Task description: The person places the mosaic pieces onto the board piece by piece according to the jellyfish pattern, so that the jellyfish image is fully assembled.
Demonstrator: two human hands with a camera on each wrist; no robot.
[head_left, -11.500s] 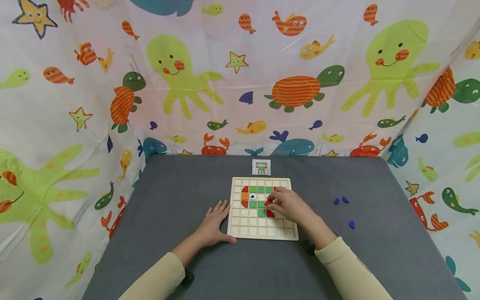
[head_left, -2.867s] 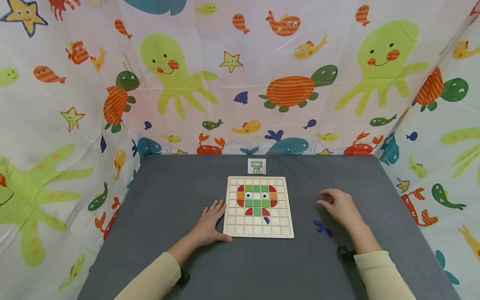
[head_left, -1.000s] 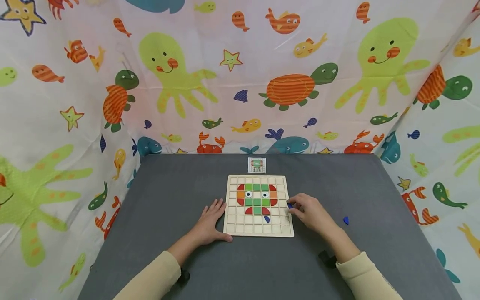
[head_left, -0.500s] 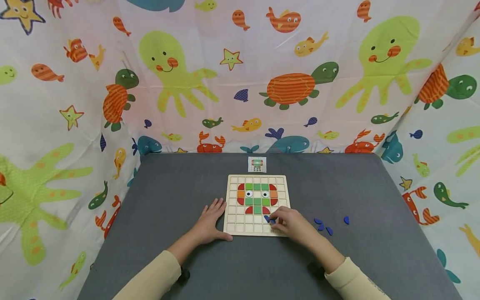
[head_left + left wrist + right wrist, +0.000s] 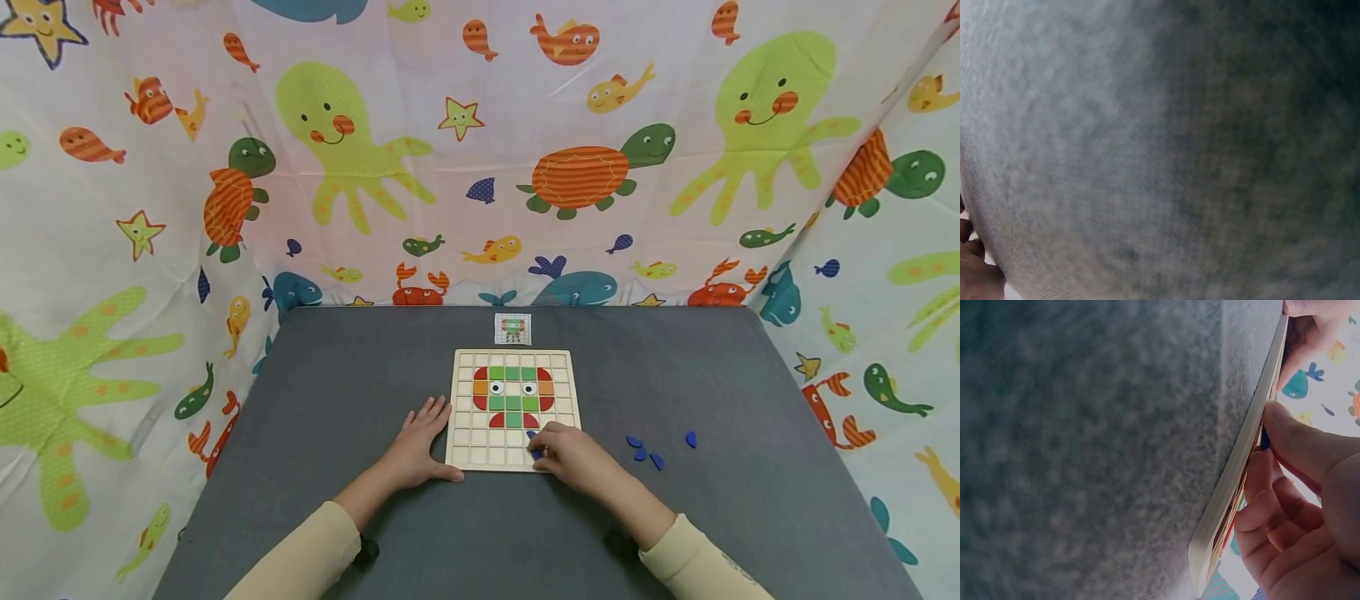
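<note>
A wooden grid board (image 5: pixel 468 439) lies on the table, with red, green and orange pieces and two eye pieces set in its cells. My left hand (image 5: pixel 415 448) rests at the board's left edge, fingers spread and straight, thumb by the near corner. Over the lower right cells, my right hand (image 5: pixel 573 457) pinches a blue rounded piece (image 5: pixel 1265 439) between thumb and fingers. Another blue piece (image 5: pixel 532 434) sits in the cell just above, partly covered by the fingers. The left wrist view shows mostly blurred cloth.
Several loose blue pieces (image 5: pixel 640 454) lie on the grey table (image 5: pixel 360 358) right of the board, one (image 5: pixel 691 439) farther out. A small picture card (image 5: pixel 513 329) lies behind the board. A curtain printed with sea animals (image 5: pixel 581 179) hangs beyond the table.
My right hand earlier held a red piece over the board. It later carried a blue piece in from the right and has just moved slightly nearer and left. My left hand stays put.
</note>
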